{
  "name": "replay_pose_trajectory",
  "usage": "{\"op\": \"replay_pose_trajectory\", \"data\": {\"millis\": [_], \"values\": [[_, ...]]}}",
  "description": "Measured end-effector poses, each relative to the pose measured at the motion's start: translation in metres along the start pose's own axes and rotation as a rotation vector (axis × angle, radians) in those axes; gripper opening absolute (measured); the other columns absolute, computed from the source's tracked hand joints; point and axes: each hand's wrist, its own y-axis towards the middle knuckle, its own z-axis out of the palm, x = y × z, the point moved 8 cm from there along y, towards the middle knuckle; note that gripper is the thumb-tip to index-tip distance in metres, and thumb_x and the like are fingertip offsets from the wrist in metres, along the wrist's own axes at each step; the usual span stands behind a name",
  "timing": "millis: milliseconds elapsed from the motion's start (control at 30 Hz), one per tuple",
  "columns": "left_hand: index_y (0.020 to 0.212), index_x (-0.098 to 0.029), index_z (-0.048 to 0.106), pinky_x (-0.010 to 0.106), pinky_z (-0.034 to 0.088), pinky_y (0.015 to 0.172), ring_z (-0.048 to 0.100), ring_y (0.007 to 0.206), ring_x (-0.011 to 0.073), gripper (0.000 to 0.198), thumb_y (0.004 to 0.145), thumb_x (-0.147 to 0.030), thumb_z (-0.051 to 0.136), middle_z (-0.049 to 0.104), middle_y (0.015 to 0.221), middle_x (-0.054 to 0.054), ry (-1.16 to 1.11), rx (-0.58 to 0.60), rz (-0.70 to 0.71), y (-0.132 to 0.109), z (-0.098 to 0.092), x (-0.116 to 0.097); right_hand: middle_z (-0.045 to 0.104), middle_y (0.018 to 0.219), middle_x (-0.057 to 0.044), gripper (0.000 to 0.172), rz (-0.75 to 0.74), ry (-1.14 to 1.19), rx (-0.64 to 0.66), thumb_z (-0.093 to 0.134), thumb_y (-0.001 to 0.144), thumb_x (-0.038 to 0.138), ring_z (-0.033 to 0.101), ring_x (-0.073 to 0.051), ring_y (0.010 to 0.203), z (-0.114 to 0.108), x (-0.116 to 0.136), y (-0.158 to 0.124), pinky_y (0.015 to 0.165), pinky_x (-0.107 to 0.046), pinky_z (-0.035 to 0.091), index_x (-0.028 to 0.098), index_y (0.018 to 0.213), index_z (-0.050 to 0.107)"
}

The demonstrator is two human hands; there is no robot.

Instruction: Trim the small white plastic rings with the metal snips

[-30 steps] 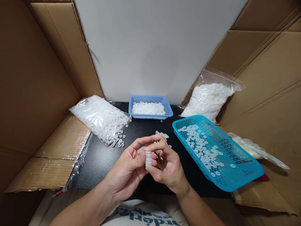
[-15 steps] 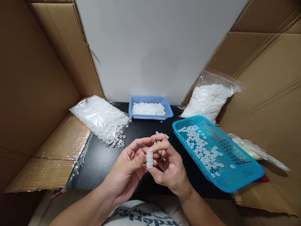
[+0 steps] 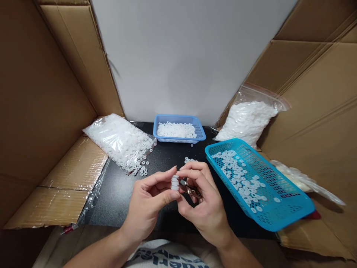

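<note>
Between the thumb and fingers of my left hand (image 3: 146,203) is a short upright stack of white plastic washers (image 3: 174,183). My right hand (image 3: 206,203) is closed around a small shiny metal tool (image 3: 192,190), possibly nail clippers, whose tip points left at the stack. Its fingertips are close to the washers' right side; whether they touch them I cannot tell. Just beyond my hands, a few loose washers (image 3: 189,160) lie on the black table (image 3: 111,197), partly hidden by my right fingers.
A turquoise basket (image 3: 292,208) with scattered washers stands at the right. A blue basket (image 3: 202,130) heaped with small white pieces is at the back. Clear bags of white pieces lie at the left (image 3: 117,137) and back right (image 3: 248,121). Cardboard walls (image 3: 320,111) flank the table.
The metal tool has come further into view beside the stack as my right hand turned. My left thumb has moved down to the stack's lower end, and the stack has shifted slightly left.
</note>
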Motion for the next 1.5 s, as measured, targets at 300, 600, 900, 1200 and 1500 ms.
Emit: {"op": "replay_pose_trajectory", "data": {"millis": [300, 600, 900, 1200, 1500], "values": [[0.093, -0.024, 0.087, 0.019, 0.065, 0.077, 0.081, 0.078, 0.0162, 0.028, 0.067, -0.017, 0.096, 0.083, 0.090, 0.004, 0.077, 0.102, -0.032, 0.000, -0.001, -0.008, 0.065, 0.094, -0.003, 0.045, -0.325, -0.260, 0.040, 0.057, 0.106, 0.025, 0.065, -0.014, 0.079, -0.029, 0.026, 0.003, 0.067, -0.024, 0.057, 0.033, 0.150, 0.057], [0.093, -0.024, 0.087, 0.014, 0.063, 0.072, 0.080, 0.072, 0.0124, 0.029, 0.068, -0.015, 0.096, 0.084, 0.081, 0.002, 0.067, 0.162, -0.093, -0.007, 0.002, -0.013, 0.068, 0.085, -0.003, 0.061, -0.553, -0.576, 0.094, 0.057, 0.103, 0.006, 0.067, -0.013, 0.071, -0.025, 0.052, -0.004, 0.063, -0.025, 0.053, 0.029, 0.158, 0.045], [0.094, -0.021, 0.087, 0.015, 0.065, 0.072, 0.080, 0.070, 0.0132, 0.030, 0.067, -0.009, 0.094, 0.083, 0.079, 0.002, 0.075, 0.166, -0.064, -0.006, 0.006, -0.018, 0.070, 0.078, -0.001, 0.050, -0.580, -0.615, 0.126, 0.056, 0.104, 0.009, 0.064, -0.011, 0.065, -0.019, 0.055, -0.004, 0.059, -0.023, 0.049, 0.025, 0.151, 0.056], [0.091, -0.021, 0.087, 0.016, 0.065, 0.070, 0.079, 0.068, 0.0131, 0.030, 0.065, -0.008, 0.095, 0.082, 0.077, 0.002, 0.076, 0.147, -0.052, -0.007, 0.007, -0.018, 0.070, 0.078, -0.002, 0.039, -0.590, -0.630, 0.119, 0.057, 0.105, 0.011, 0.064, -0.011, 0.066, -0.019, 0.051, -0.004, 0.059, -0.023, 0.048, 0.022, 0.141, 0.066], [0.092, -0.021, 0.087, 0.016, 0.065, 0.069, 0.078, 0.067, 0.0120, 0.029, 0.066, -0.012, 0.096, 0.082, 0.077, 0.003, 0.078, 0.140, -0.059, -0.009, 0.006, -0.018, 0.071, 0.080, -0.002, 0.039, -0.602, -0.652, 0.140, 0.056, 0.105, 0.014, 0.062, -0.012, 0.066, -0.018, 0.051, -0.006, 0.059, -0.024, 0.047, 0.022, 0.142, 0.065]]}}
